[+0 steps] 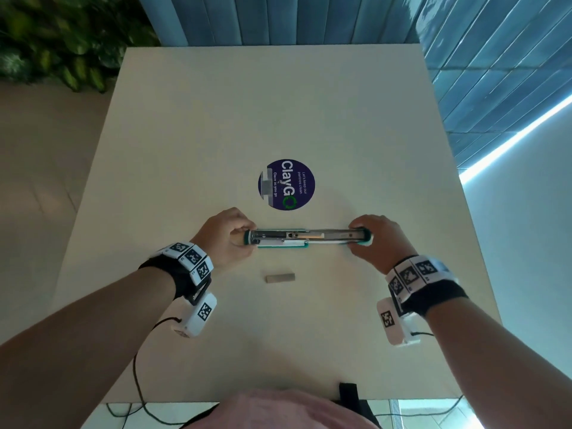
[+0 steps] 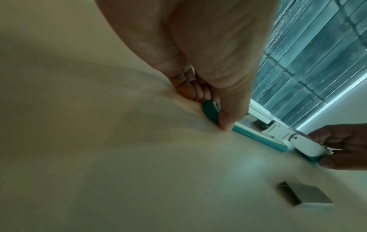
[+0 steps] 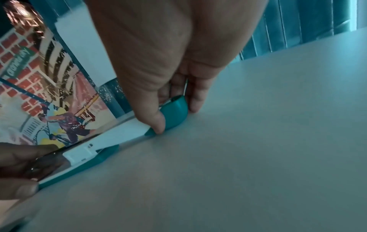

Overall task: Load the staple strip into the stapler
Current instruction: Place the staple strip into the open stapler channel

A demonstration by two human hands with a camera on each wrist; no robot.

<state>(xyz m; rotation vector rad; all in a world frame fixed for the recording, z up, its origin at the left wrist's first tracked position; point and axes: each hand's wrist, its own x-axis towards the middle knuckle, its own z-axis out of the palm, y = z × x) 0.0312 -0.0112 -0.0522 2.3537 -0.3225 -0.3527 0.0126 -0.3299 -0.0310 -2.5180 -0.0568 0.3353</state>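
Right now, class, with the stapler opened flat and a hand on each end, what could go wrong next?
1. Both the left hand and right hand grip the stapler; letting go to fetch the staple strip may let it spring shut.
2. Fingertips sit near the ends, so they could be pinched.

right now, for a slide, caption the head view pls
Both hands, left hand and right hand, hold the opened stapler flat on the table; staple strip waits nearby.

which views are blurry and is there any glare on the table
Head view: plant smeared, stapler fairly sharp. Left wrist view: table soft, pale sheen left of the staple strip. Right wrist view: soft throughout, bluish cast, no clear glare.
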